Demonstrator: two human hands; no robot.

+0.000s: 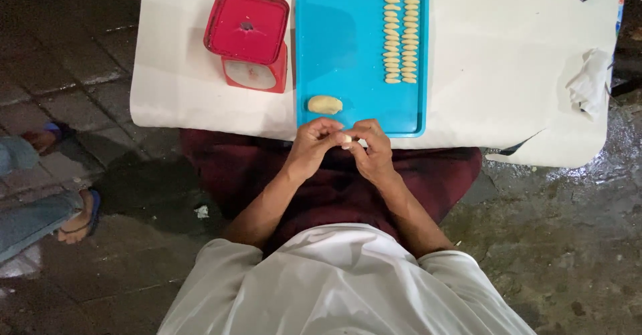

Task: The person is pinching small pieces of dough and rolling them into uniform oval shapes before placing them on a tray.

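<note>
Fingers [332, 134] of both hands meet over the near edge of the bench [508, 54], pinched narrow around one small pale piece of dough [347, 138]. The left hand [313, 149] curls over it from one side and the right hand [372, 152] closes on it from the other, so the piece sits between the fingertips, just off the near rim of the blue tray [341, 41]; held that way it looks as though it is being shaped between the two hands. On the tray one larger lump of dough [324, 104] lies at the near left corner, close to the hands, probably kept there as the stock within easy reach. Farther off, along the tray's right side, small shaped pieces [400, 34] lie in two neat rows, about fourteen in each, though the exact count is hard to fix; their tidy spacing keeps them from sticking together. One red kitchen scale [249, 37] stands just left of the tray. One crumpled white cloth [590, 81] lies well apart at the right edge of the bench.
</note>
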